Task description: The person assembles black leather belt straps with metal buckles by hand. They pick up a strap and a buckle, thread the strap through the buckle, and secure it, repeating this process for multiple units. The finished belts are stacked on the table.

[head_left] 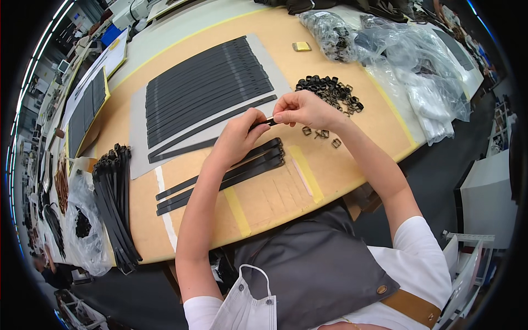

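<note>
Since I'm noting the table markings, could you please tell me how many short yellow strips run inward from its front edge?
2 visible: the left strip by the buckled straps, the right strip farther right; the left forearm could hide more.

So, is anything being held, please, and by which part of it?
Yes: the left hand and right hand hold a black strap near one end.

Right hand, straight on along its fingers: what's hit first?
Past the dark piece it pinches, the left hand looks first in line; exact depth is unclear from this single view.
</note>
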A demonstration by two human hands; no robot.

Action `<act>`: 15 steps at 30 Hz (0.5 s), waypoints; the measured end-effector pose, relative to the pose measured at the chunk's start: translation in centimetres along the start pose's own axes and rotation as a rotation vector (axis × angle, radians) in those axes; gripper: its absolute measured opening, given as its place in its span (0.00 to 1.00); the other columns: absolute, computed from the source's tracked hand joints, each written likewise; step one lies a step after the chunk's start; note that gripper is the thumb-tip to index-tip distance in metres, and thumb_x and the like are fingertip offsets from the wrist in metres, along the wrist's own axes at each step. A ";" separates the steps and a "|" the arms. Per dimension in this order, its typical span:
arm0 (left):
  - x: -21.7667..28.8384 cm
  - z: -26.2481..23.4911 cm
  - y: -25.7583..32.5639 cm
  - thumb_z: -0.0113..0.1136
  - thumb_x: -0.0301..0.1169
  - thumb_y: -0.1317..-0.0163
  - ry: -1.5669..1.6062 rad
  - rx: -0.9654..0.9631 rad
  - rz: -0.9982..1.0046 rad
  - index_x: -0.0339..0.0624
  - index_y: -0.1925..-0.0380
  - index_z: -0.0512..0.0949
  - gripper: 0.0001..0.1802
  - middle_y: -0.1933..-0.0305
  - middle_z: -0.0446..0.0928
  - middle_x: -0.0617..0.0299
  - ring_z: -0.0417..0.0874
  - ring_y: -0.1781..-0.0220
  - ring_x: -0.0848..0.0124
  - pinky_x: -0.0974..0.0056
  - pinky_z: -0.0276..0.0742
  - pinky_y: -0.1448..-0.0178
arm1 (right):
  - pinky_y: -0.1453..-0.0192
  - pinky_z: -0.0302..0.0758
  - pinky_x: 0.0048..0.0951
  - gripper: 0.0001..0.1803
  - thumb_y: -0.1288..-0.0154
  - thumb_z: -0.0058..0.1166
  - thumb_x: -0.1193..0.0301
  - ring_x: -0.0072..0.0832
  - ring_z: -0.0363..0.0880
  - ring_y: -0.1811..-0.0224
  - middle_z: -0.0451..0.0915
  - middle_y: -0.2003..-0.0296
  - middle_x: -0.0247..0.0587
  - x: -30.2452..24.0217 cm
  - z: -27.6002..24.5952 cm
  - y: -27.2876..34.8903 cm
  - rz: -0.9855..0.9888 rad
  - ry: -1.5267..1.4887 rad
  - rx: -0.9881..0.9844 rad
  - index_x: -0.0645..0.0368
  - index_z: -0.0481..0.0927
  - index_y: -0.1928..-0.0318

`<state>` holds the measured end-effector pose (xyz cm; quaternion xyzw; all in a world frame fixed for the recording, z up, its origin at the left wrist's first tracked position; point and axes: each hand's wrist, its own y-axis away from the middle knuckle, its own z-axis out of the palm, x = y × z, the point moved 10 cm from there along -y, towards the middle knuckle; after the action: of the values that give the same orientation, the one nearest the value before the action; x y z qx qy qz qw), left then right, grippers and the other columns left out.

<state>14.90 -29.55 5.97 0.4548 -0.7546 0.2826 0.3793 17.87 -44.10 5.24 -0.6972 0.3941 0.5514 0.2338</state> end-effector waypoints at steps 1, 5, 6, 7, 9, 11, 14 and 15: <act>1.1 -0.1 -0.1 0.67 0.30 0.28 -0.062 0.063 0.187 0.36 0.53 0.79 0.11 0.66 0.82 0.53 0.82 0.65 0.58 0.60 0.79 0.58 | 0.58 0.78 0.22 0.09 0.25 0.63 0.69 0.16 0.80 0.64 0.85 0.65 0.29 0.0 -1.1 0.3 0.011 0.017 0.073 0.63 0.85 0.56; -2.4 -2.7 -0.9 0.63 0.27 0.25 0.292 0.173 0.034 0.38 0.49 0.79 0.09 0.65 0.78 0.68 0.77 0.62 0.80 0.71 0.75 0.56 | 0.57 0.81 0.25 0.08 0.26 0.63 0.72 0.17 0.83 0.64 0.87 0.63 0.32 -0.7 -6.4 2.1 0.035 0.272 0.304 0.63 0.86 0.54; -2.3 -3.3 -0.9 0.64 0.27 0.26 0.311 0.200 0.042 0.38 0.50 0.79 0.09 0.66 0.78 0.69 0.77 0.63 0.80 0.71 0.75 0.56 | 0.56 0.82 0.26 0.07 0.28 0.64 0.73 0.18 0.83 0.64 0.88 0.62 0.32 -1.1 -7.2 2.4 0.009 0.403 0.310 0.62 0.87 0.54; -2.0 -4.0 -0.8 0.64 0.28 0.26 0.330 0.229 0.049 0.37 0.50 0.80 0.09 0.67 0.77 0.69 0.76 0.63 0.80 0.71 0.75 0.56 | 0.55 0.82 0.27 0.07 0.31 0.66 0.74 0.21 0.84 0.63 0.89 0.62 0.34 -0.8 -6.9 2.8 0.012 0.455 0.263 0.61 0.87 0.54; -2.2 -3.7 -0.5 0.66 0.29 0.27 0.317 0.209 -0.008 0.37 0.49 0.80 0.11 0.67 0.78 0.68 0.76 0.64 0.79 0.71 0.75 0.56 | 0.52 0.81 0.31 0.12 0.37 0.69 0.76 0.28 0.86 0.60 0.88 0.60 0.38 -1.0 -5.3 3.4 -0.049 0.608 0.156 0.60 0.87 0.53; -1.8 -2.3 0.1 0.71 0.29 0.31 0.226 0.158 0.002 0.39 0.49 0.82 0.14 0.66 0.79 0.68 0.76 0.63 0.79 0.70 0.75 0.56 | 0.49 0.81 0.36 0.13 0.37 0.68 0.76 0.35 0.85 0.55 0.83 0.55 0.38 -0.6 -3.8 3.8 -0.117 0.772 0.102 0.58 0.87 0.52; -1.3 -1.2 1.1 0.74 0.30 0.34 0.128 0.125 0.000 0.39 0.50 0.83 0.15 0.64 0.84 0.63 0.80 0.62 0.76 0.68 0.78 0.53 | 0.46 0.81 0.38 0.11 0.35 0.66 0.77 0.37 0.83 0.51 0.79 0.52 0.37 -0.6 -2.6 4.1 -0.210 0.931 0.093 0.57 0.87 0.52; -0.9 -1.3 1.4 0.74 0.30 0.34 0.091 0.137 0.037 0.39 0.50 0.84 0.15 0.63 0.85 0.61 0.82 0.61 0.75 0.67 0.79 0.52 | 0.45 0.80 0.38 0.10 0.35 0.65 0.77 0.38 0.83 0.50 0.78 0.51 0.37 -0.7 -2.2 4.1 -0.232 0.984 0.088 0.57 0.87 0.53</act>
<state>14.30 -27.53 5.83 0.4525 -0.7237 0.3610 0.3758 15.80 -47.99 6.97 -0.9031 0.4003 0.1107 0.1093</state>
